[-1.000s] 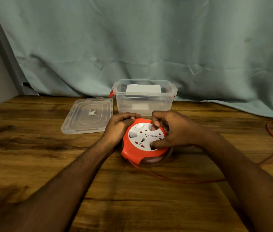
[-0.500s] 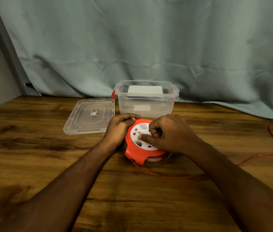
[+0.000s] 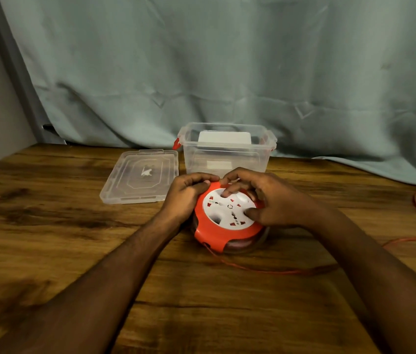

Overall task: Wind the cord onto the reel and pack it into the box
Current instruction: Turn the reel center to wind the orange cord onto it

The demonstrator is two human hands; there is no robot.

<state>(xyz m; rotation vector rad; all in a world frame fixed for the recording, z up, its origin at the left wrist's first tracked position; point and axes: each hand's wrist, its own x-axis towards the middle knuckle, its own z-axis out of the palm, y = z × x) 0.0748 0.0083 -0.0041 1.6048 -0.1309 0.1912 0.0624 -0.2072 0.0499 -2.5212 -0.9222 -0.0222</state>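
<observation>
An orange cord reel (image 3: 223, 232) with a white socket face lies flat on the wooden table (image 3: 48, 226). My left hand (image 3: 187, 195) grips its left rim. My right hand (image 3: 270, 198) rests on the white face, fingers pressed into its recesses. A thin orange cord (image 3: 273, 270) leaves the reel's front and runs right across the table to loose loops at the right edge. Just behind the reel stands a clear plastic box (image 3: 227, 152), open, with red latches.
The box's clear lid (image 3: 141, 175) lies flat to the left of the box. A pale blue-green curtain (image 3: 227, 72) hangs behind the table and drapes onto it at the right. A grey wall is at far left.
My right hand has turned on the white face, from covering its middle to fingers at the top and thumb at the right. The cord on the table has drawn in slightly.
</observation>
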